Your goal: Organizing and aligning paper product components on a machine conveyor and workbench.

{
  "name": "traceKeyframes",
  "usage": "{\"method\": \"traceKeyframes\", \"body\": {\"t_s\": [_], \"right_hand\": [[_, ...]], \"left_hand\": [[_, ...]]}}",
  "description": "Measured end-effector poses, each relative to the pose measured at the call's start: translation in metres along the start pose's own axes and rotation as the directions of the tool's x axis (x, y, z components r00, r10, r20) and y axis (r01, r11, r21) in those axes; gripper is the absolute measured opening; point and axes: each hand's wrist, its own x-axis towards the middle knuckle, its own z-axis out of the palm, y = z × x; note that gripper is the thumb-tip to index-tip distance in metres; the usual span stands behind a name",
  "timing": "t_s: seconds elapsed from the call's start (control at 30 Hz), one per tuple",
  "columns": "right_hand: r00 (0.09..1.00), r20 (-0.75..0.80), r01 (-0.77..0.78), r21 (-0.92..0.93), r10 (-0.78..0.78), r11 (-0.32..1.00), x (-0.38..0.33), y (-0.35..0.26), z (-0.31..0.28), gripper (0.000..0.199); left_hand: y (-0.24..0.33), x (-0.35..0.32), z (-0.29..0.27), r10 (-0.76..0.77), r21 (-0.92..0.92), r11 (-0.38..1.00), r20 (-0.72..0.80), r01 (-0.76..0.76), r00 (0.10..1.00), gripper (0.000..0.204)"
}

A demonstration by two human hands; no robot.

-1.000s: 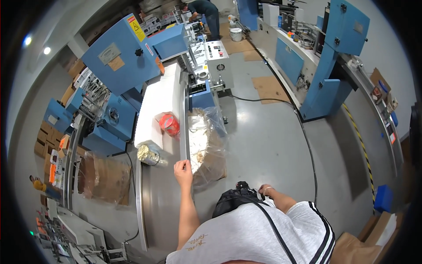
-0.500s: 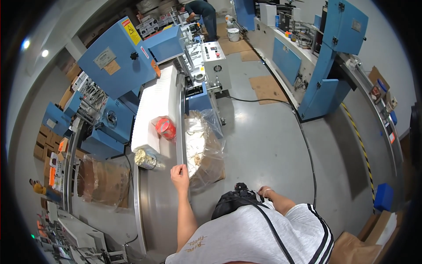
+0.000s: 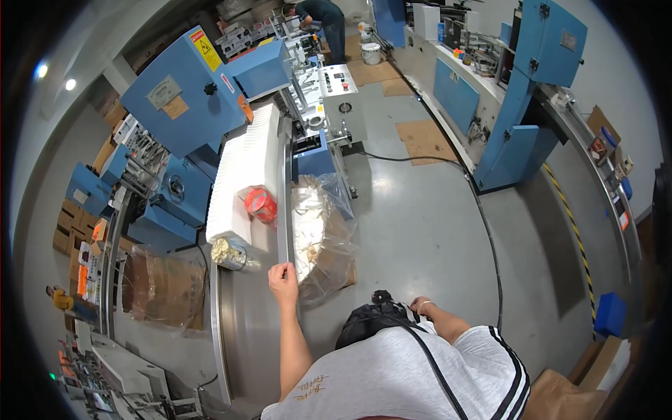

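My left hand (image 3: pixel 283 281) is closed over the edge of the long metal rail (image 3: pixel 283 220) along the side of a steel conveyor table (image 3: pixel 248 315). Beyond it on the table stand a red can (image 3: pixel 261 205) and a clear container of cream-coloured crumpled stuff (image 3: pixel 229 253). A long stack of white sheets (image 3: pixel 241 168) lies past them. Just right of the rail sits a clear plastic-lined bin (image 3: pixel 325 245) with white and yellowish scraps. By my waist, my right hand (image 3: pixel 422 305) is beside a black bag (image 3: pixel 371 322); its fingers are partly hidden.
Blue machines (image 3: pixel 175 98) stand at the left, and another blue machine (image 3: pixel 514 154) at the right. A black cable (image 3: pixel 483 217) crosses the grey floor. Flat cardboard (image 3: pixel 425 142) lies on it. A co-worker (image 3: pixel 325 28) bends over the far machine; another person (image 3: pixel 66 301) is at far left.
The view has shifted slightly, so the machine and table appear a little farther left. My left hand keeps its place on the rail, and my right hand stays by the bag.
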Motion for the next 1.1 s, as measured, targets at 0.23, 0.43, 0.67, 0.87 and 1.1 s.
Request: {"method": "traceKeyframes", "body": {"t_s": [0.23, 0.43, 0.67, 0.87, 1.1], "right_hand": [[1.000, -0.012, -0.009, 0.009, 0.009, 1.000, -0.003, 0.001, 0.001, 0.029], [0.999, 0.005, 0.039, -0.012, -0.039, 0.999, 0.001, 0.003, 0.003, 0.028], [1.000, 0.024, -0.014, 0.036, 0.013, 0.999, 0.006, 0.014, 0.005, 0.025], [1.000, -0.007, -0.006, 0.067, 0.006, 0.998, 0.009, 0.020, 0.008, 0.022], [0.999, -0.015, 0.036, 0.050, -0.035, 0.998, 0.001, 0.015, -0.004, 0.022]], "left_hand": [[0.003, 0.000, -0.001, -0.024, 0.009, 1.000, 0.016, 0.024, 1.000, 0.008], [0.005, 0.000, -0.001, -0.041, 0.013, 0.999, 0.021, 0.040, 0.999, 0.007], [0.008, -0.001, -0.002, -0.075, 0.004, 0.997, 0.021, 0.075, 0.997, 0.009], [0.009, 0.000, -0.002, -0.081, -0.029, 0.996, -0.009, 0.080, 0.997, 0.013], [0.010, 0.000, -0.001, -0.087, -0.052, 0.995, -0.020, 0.086, 0.996, 0.014]]}}
